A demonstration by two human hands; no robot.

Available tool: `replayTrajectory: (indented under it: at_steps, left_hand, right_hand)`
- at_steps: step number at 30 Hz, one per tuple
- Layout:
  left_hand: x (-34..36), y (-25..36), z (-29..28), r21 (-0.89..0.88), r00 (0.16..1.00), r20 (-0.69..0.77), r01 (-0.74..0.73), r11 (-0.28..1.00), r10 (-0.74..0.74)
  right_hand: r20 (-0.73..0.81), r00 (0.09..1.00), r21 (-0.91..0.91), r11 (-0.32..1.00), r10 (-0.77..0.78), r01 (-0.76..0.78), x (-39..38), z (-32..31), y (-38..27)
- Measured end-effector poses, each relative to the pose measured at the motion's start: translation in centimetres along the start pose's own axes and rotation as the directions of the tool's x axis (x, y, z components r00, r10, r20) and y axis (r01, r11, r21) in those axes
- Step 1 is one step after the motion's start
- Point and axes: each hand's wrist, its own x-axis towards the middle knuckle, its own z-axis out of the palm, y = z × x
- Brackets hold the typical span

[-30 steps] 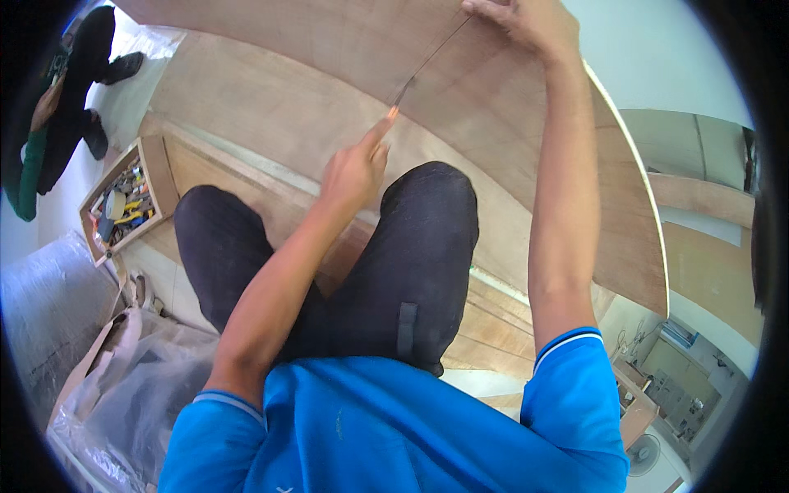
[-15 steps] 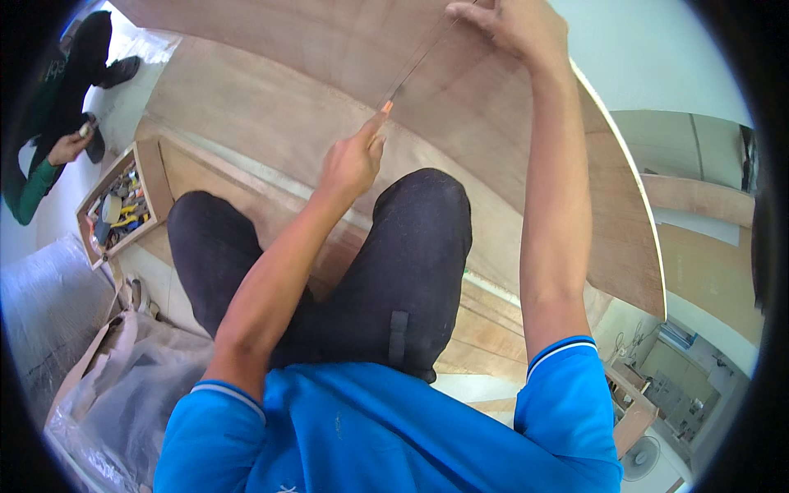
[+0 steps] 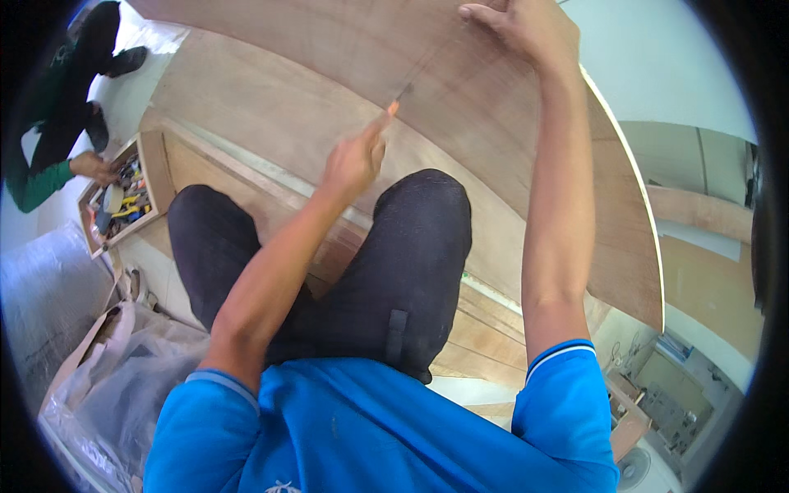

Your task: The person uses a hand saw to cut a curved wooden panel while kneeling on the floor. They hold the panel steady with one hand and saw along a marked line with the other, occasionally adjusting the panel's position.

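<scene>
My left hand point(image 3: 353, 167) is closed around a slim tool point(image 3: 394, 107) with an orange handle end. Its thin dark shaft is smeared by motion and lies against the face of a large curved plywood panel point(image 3: 485, 123). At the top, my right hand point(image 3: 538, 31) grips that panel, with the thumb stretched across its face. The other fingers of this hand are mostly hidden. The panel leans over a second flat wooden board point(image 3: 238, 86), beyond my knees.
At the left stands a wooden tray point(image 3: 151, 174) of mixed hand tools, where a co-worker's hand point(image 3: 94, 167) reaches in. Clear plastic sheeting point(image 3: 156, 370) lies lower left. A white fan point(image 3: 634, 468) and a cardboard-coloured panel point(image 3: 699, 283) are on the right.
The co-worker's hand has moved from beside the wooden tray to over its tools. My right hand and the panel have shifted slightly right in view; my left hand has barely moved.
</scene>
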Motion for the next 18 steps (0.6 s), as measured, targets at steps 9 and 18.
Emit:
replayTrajectory:
  at_steps: [9, 18]
  left_hand:
    - [-3.5, -1.7, -1.7, 0.104, 0.997, 0.046, 0.063, 0.993, -0.069]
    - [-8.9, 5.1, -7.3, -0.008, 0.996, 0.073, 0.051, 0.999, -0.05]
  right_hand:
    - [0.039, 0.998, -0.011, 0.998, 0.054, -0.054, 0.2, -3.0, -1.2]
    - [0.067, 0.992, -0.009, 0.994, 0.105, -0.105, 0.3, -1.6, 1.0]
